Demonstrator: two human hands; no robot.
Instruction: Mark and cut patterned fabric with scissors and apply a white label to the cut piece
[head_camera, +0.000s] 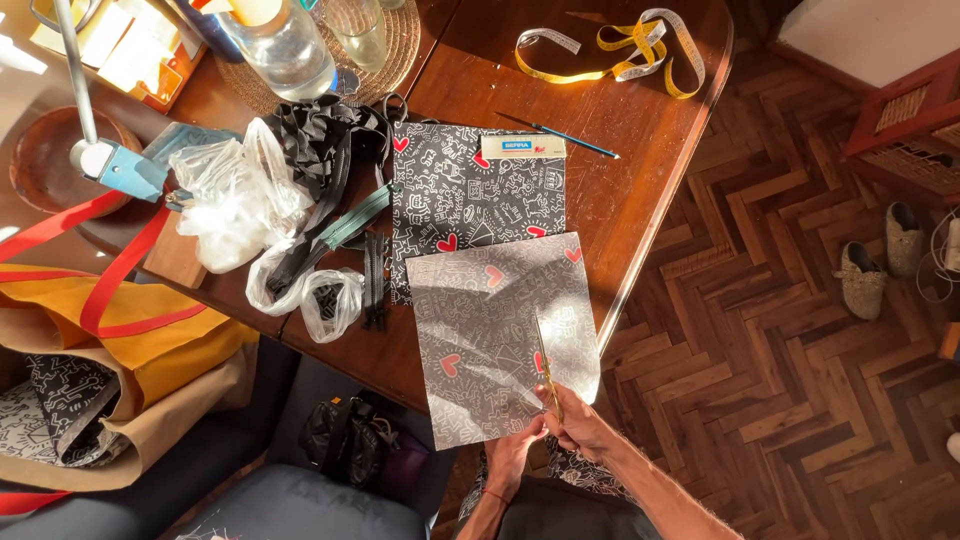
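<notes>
Head view looks straight down on a dark wooden table (640, 190), and everything here is placed relative to it. Largest on it are two printed fabric pieces: a black one with white doodles and red hearts (475, 185) lies flat near the middle, and a paler grey piece (490, 330) of the same print overhangs the near edge, likely so that the blades can pass under it. On the left edge slumps a yellow bag with red straps (130, 330), more printed cloth showing in its mouth. Clear plastic bags (235, 200) sit left of the black fabric, beside black and green zippers (345, 235) that trail toward the near edge. A yellow measuring tape (625, 45) lies loosely coiled at the far right end. A small cream rectangular package with a coloured band (522, 148) rests on the black fabric's far edge, apparently as a weight, a thin blue pencil (575, 140) just right of it. Scissors (546, 365) point away from the person into the grey piece; the right hand (580, 425) is closed around their handles, while the left hand (513, 452) pinches the fabric's near edge, holding it taut.
</notes>
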